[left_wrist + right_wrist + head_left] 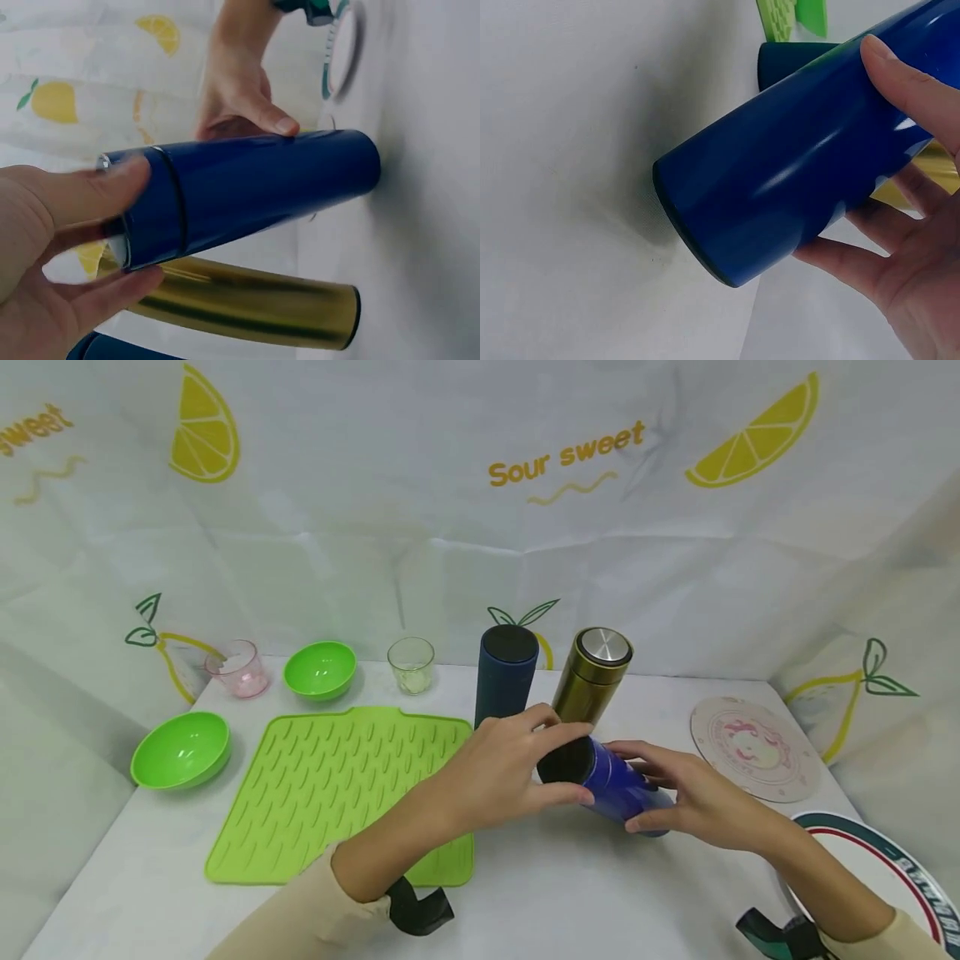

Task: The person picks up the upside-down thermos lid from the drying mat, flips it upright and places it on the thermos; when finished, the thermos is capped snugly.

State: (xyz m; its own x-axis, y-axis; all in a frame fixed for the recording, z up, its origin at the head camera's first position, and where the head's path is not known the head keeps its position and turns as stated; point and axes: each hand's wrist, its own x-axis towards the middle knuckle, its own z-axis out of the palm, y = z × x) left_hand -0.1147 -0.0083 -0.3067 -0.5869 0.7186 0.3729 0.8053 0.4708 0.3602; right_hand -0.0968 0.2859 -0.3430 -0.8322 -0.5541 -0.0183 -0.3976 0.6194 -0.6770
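Observation:
A glossy blue bottle [618,785] [255,187] [795,165] lies tilted between both hands, its dark lid end raised toward me and its base down at the white table [600,902]. My left hand [551,760] [131,225] grips the lid end, thumb on one side and fingers on the other. My right hand [656,789] [870,157] wraps the lower body of the bottle. Just behind stand a gold bottle [588,681] [247,304] with a steel cap and a dark navy bottle [504,681] [787,56].
A lime ribbed mat [337,785] lies left of the hands. Two green bowls [180,750] [320,670], a pink cup [238,668] and a clear glass [411,665] sit at the back left. A round patterned coaster [753,747] and a rimmed plate [885,868] lie at the right.

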